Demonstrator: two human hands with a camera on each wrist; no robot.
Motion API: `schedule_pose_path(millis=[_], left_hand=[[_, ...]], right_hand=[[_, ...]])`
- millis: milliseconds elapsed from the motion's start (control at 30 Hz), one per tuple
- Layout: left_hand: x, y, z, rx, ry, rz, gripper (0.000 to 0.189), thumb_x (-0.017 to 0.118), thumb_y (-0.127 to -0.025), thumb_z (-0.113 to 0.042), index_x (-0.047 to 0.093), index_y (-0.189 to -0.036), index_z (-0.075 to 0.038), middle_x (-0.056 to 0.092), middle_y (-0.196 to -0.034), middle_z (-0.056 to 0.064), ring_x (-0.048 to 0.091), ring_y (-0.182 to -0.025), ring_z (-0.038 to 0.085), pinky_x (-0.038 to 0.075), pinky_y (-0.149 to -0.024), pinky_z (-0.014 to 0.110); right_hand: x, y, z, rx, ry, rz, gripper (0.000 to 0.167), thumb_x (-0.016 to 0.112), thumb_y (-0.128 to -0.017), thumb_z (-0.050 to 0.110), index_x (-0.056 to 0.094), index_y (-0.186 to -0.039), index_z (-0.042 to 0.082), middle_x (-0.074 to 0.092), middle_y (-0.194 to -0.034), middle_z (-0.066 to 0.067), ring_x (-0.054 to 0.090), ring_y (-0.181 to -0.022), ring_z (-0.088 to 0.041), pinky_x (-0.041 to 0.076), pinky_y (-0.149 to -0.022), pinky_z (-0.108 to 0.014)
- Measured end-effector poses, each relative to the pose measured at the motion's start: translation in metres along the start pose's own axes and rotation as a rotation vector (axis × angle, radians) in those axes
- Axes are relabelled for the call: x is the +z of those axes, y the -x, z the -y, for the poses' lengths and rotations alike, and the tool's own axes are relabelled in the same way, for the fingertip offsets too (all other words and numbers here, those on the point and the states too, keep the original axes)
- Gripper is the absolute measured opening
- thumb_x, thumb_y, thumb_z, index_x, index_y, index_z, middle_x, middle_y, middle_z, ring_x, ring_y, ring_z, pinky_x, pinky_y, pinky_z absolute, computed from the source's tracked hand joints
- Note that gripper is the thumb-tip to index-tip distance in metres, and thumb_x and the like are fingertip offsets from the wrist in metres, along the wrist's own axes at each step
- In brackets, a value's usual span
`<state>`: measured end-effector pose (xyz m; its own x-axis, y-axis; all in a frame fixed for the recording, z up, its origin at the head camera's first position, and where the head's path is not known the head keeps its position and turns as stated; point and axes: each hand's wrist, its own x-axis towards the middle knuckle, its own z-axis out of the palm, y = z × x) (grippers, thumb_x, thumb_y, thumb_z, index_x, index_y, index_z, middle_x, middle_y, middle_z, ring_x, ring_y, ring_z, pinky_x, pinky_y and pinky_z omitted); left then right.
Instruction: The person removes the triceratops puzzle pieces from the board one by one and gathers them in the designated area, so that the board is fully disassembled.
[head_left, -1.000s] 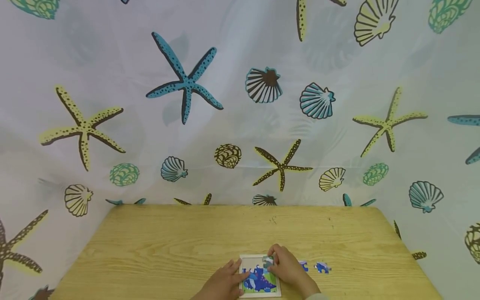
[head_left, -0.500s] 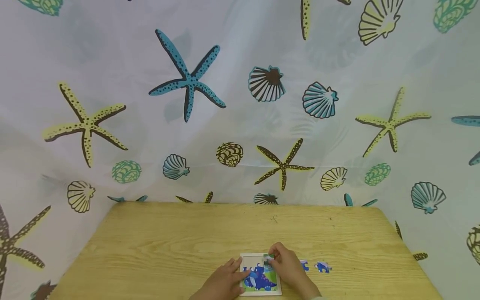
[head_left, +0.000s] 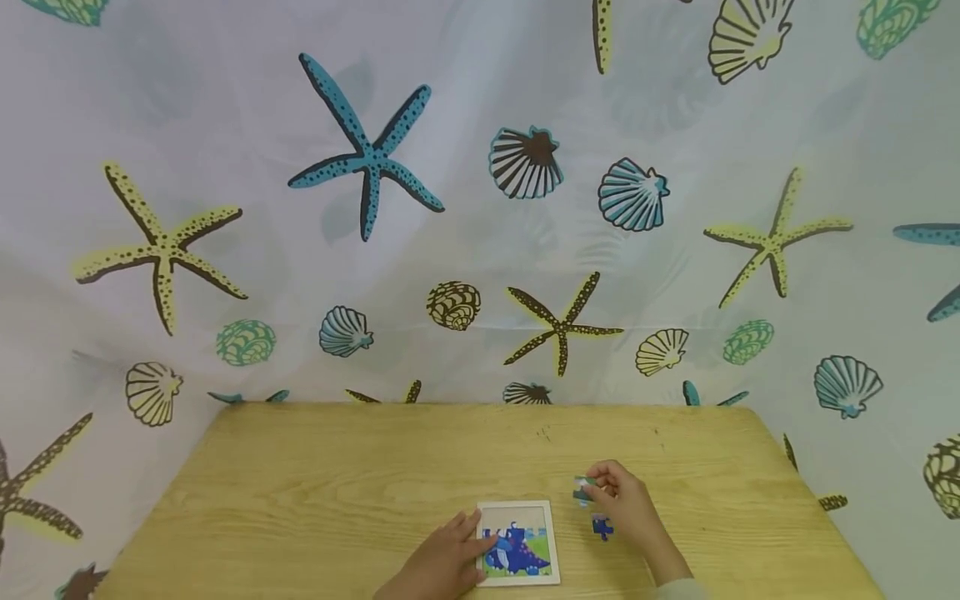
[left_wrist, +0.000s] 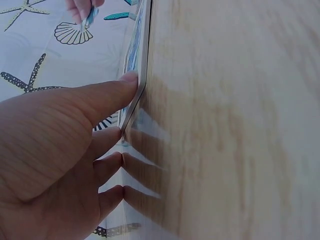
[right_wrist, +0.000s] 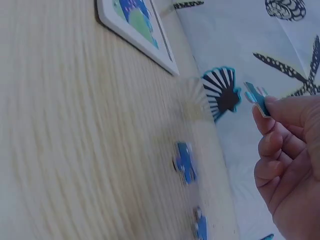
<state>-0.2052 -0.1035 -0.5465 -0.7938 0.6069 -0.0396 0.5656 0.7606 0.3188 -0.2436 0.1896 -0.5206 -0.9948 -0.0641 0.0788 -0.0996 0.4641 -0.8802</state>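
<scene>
In the head view, my left hand (head_left: 442, 557) rests at the left side of a small white-framed jigsaw puzzle (head_left: 553, 543) with a blue dinosaur picture. The left wrist view has its thumb (left_wrist: 112, 97) on the frame's edge and the other fingertips touching down beside it. My right hand (head_left: 626, 508), raised right of the frame, pinches a teal-and-white puzzle piece (right_wrist: 259, 100) between thumb and index finger. Below that hand lies a loose blue puzzle piece (head_left: 602, 527). Another blue piece (right_wrist: 201, 227) shows on the table in the right wrist view. The frame's upper part shows bare backing.
The wooden table (head_left: 337, 483) extends around the frame. Behind it and at both sides hangs a pale cloth (head_left: 450, 75) printed with starfish and shells.
My right hand has lifted the teal-and-white piece out of the frame's upper right corner and moved right, above the loose pieces. The left hand stays at the frame.
</scene>
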Motion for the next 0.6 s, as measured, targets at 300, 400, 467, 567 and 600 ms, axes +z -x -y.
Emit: schedule_pose_path(millis=[300,400,467,567,600], left_hand=[[-0.003,0.002,0.000,0.012,0.025,-0.016,0.047,0.067,-0.086,-0.031,0.059,-0.131,-0.019,0.044,-0.141,0.022,0.044,-0.125,0.045,0.043,-0.092,0.058],[-0.002,0.002,0.001,0.012,0.035,-0.012,0.047,0.067,-0.086,-0.030,0.059,-0.131,-0.019,0.044,-0.141,0.022,0.044,-0.125,0.045,0.044,-0.091,0.059],[-0.002,0.002,0.001,0.011,0.031,-0.009,0.047,0.067,-0.086,-0.031,0.059,-0.131,-0.019,0.044,-0.141,0.022,0.045,-0.125,0.045,0.044,-0.091,0.058],[-0.002,0.002,0.001,0.013,0.026,-0.006,0.047,0.067,-0.086,-0.031,0.059,-0.131,-0.019,0.044,-0.141,0.021,0.044,-0.125,0.044,0.044,-0.092,0.058],[-0.003,0.002,0.001,0.010,0.025,-0.003,0.048,0.067,-0.086,-0.032,0.058,-0.131,-0.020,0.044,-0.141,0.021,0.044,-0.126,0.043,0.043,-0.092,0.057]], right_hand=[[-0.058,0.010,-0.033,0.178,0.053,-0.073,0.019,0.062,-0.092,0.011,0.061,-0.108,0.002,0.060,-0.090,-0.004,0.054,-0.082,-0.013,0.047,-0.071,-0.020],[-0.072,0.015,-0.044,0.201,0.098,-0.077,0.023,0.062,-0.092,0.015,0.061,-0.110,0.001,0.062,-0.091,-0.004,0.054,-0.081,-0.013,0.047,-0.068,-0.021],[-0.080,0.018,-0.052,0.221,0.100,-0.073,0.028,0.061,-0.092,0.018,0.061,-0.112,-0.001,0.062,-0.090,-0.004,0.054,-0.080,-0.014,0.047,-0.065,-0.023],[-0.089,0.024,-0.063,0.255,0.105,-0.085,0.029,0.062,-0.092,0.018,0.061,-0.112,-0.003,0.064,-0.089,-0.004,0.055,-0.079,-0.014,0.046,-0.064,-0.023],[-0.091,0.025,-0.067,0.265,0.114,-0.087,0.028,0.062,-0.092,0.017,0.061,-0.111,-0.003,0.064,-0.089,-0.003,0.055,-0.079,-0.014,0.045,-0.065,-0.024]])
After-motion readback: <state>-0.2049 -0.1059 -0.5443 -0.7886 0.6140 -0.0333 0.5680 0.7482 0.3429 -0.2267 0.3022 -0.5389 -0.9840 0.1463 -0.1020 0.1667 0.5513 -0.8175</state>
